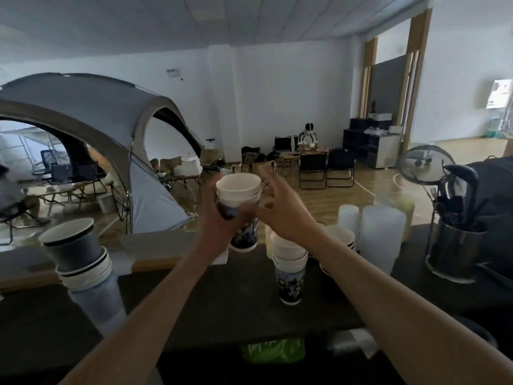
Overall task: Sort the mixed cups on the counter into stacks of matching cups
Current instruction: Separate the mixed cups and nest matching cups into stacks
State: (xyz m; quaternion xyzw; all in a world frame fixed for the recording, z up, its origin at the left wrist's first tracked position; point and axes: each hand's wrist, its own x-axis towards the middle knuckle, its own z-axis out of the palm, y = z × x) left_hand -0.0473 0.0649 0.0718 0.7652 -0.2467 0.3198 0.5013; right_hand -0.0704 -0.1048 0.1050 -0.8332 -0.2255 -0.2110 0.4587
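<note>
My left hand grips a nested stack of printed paper cups and holds it up above the dark counter. My right hand hovers at the stack's right side with fingers spread, fingertips near the top rim; contact is unclear. On the counter stands another stack of the same printed cups. A mixed stack with a dark grey cup on top, striped white cups under it and a clear cup at the bottom, leans at the left. Frosted plastic cups stand at the right, with striped white cups beside them.
A metal holder full of dark utensils and a mesh strainer stand at the counter's right end. A green bag lies below the near edge. Beyond the counter are a grey tent, folding chairs and a seated person.
</note>
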